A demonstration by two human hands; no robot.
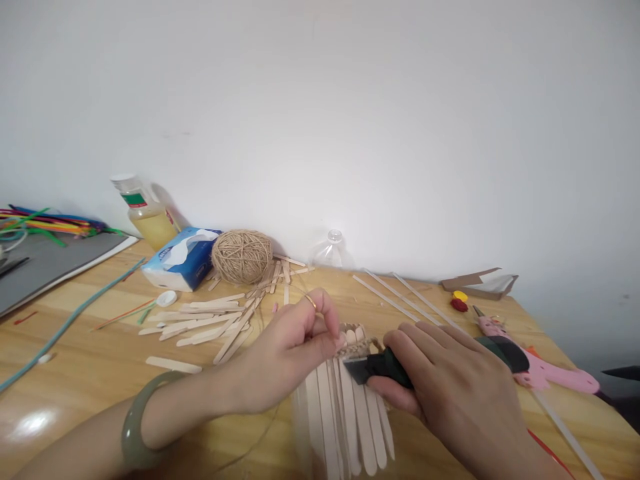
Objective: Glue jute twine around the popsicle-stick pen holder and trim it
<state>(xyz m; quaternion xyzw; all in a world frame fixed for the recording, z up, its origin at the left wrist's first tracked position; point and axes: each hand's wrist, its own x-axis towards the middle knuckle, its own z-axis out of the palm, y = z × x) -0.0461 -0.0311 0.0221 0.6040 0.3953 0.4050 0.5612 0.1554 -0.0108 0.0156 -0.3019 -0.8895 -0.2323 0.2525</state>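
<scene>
Craft sticks stand side by side in a bundle (345, 420) at the lower middle, with twine round its upper part. My left hand (300, 347) is closed in a pinch at the bundle's top edge; what lies between its fingertips is too small to make out. My right hand (445, 380) is wrapped round a dark utility knife (387, 367). The knife's blade points left and lies close to the twine band, just below my left fingertips.
Behind my left hand are loose craft sticks (205, 320), a twine ball (243, 257), a tissue pack (183, 257) and a bottle (145, 217). A clear bottle top (333, 248) stands by the wall. At right are clear strips (385, 297) and a pink glue gun (560, 373).
</scene>
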